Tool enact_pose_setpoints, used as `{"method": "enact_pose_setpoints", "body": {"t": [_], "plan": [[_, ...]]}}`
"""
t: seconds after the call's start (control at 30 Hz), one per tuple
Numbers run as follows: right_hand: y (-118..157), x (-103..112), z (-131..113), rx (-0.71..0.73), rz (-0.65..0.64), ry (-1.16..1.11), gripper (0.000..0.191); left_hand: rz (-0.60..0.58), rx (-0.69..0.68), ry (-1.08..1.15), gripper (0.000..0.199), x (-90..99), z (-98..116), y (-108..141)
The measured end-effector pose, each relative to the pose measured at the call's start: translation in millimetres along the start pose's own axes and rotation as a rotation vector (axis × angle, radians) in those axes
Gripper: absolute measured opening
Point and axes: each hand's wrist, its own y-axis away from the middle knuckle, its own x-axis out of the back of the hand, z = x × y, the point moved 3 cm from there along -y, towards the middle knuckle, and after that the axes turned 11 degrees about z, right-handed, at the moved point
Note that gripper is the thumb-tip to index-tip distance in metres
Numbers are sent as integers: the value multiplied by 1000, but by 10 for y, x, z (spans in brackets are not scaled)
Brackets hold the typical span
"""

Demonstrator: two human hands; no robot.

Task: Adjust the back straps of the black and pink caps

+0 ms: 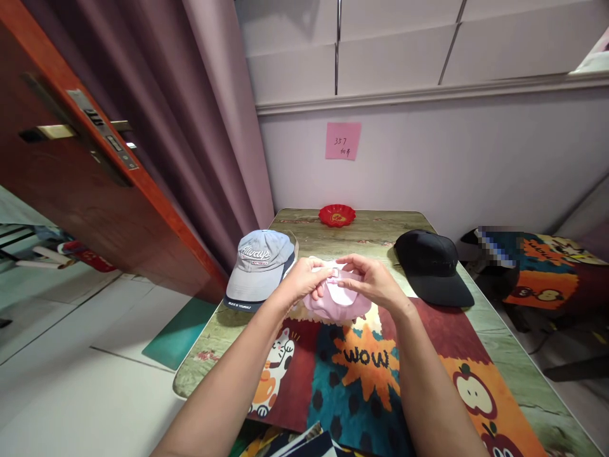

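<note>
A pink cap (340,306) is held over the colourful mat, its back strap and small buckle turned toward me. My left hand (309,277) pinches the strap on the left of the buckle. On the other side, my right hand (368,277) has its thumb and fingers closed on the strap near the buckle. To the left sits a grey-blue cap (261,266) with a dark-edged brim and lettering on its front. A black cap (432,266) lies to the right, brim toward me.
Beneath the caps is a wood-patterned table (295,222) with a printed mat (328,374). A red scalloped dish (337,216) stands at the back edge. A pink note (342,141) is on the wall. At left are an open door (118,190) and a curtain (190,114).
</note>
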Motion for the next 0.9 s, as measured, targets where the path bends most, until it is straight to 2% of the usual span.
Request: {"method": "enact_pose_setpoints", "body": {"t": [0.1,0.2,0.27,0.4,0.5,0.57,0.63,0.73,0.9], "plan": [[-7,67,71,-19,-19,257,30,75,-117,28,27,14,-68,-103],[-34,103,116,1,137,418,14,151,-238,0,24,13,-85,-166],[-38,101,121,3,159,450,13,191,-267,-27,23,12,-80,-163],[-2,106,40,14,3,276,19,228,-197,54,24,24,-72,-70],[1,134,-74,44,94,99,34,264,-154,137,27,22,-67,7],[-13,97,-136,77,169,38,33,256,-154,144,27,-8,-59,34],[-28,14,-180,124,206,57,24,246,-166,152,26,-44,-46,46],[-30,-112,-236,216,257,202,12,262,-187,176,22,-76,-24,58],[7,-177,-323,227,268,371,12,258,-175,168,18,-93,11,93]]}}
